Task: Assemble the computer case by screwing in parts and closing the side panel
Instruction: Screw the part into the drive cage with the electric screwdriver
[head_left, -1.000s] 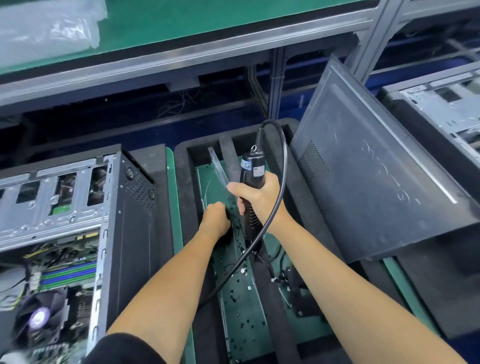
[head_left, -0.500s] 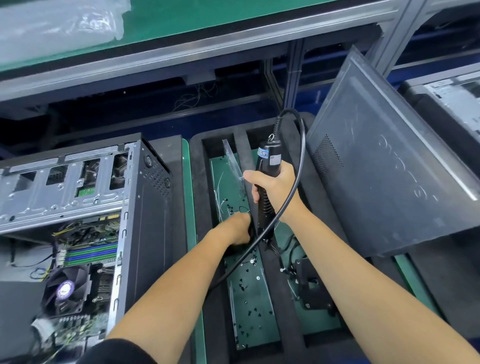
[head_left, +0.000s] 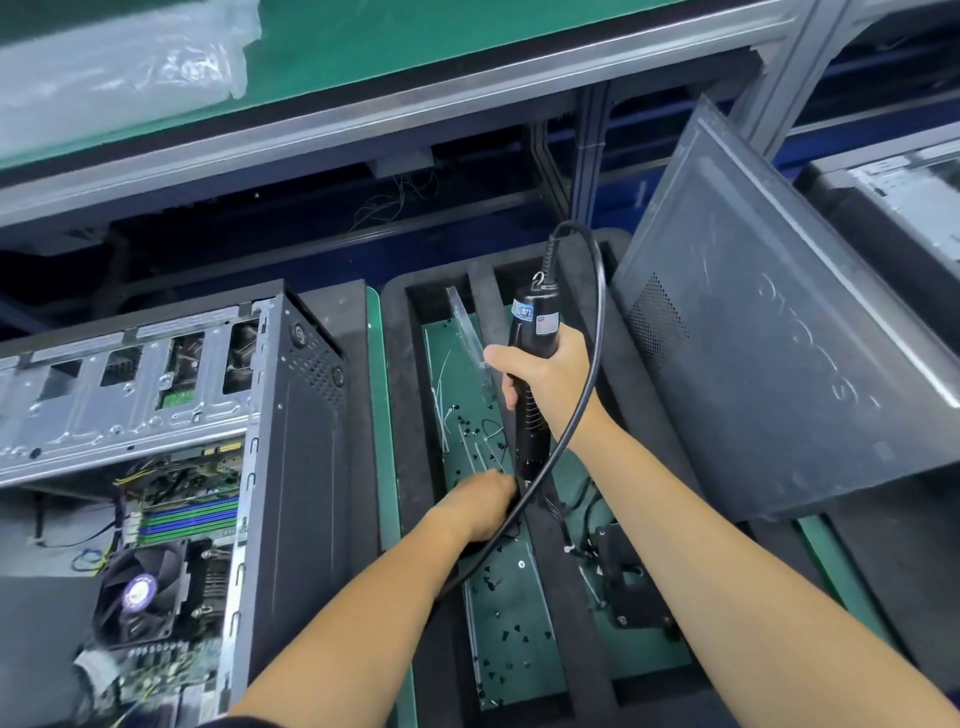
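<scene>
My right hand grips a black electric screwdriver, held upright with its tip down over a black foam tray. My left hand is down at the driver's tip, fingers bent under and hidden. Several small black screws lie scattered on the tray's green floor. The open computer case lies at the left, showing its fan and memory sticks. The dark side panel leans tilted at the right of the tray.
The driver's black cable loops over my right wrist and down across the tray. A black bracket with wires lies in the tray's right compartment. Another case stands at far right. Plastic bags lie on the upper shelf.
My left hand has slid down the tray from beside the right hand to the driver's tip. The view has shifted, so everything sits further right in frame.
</scene>
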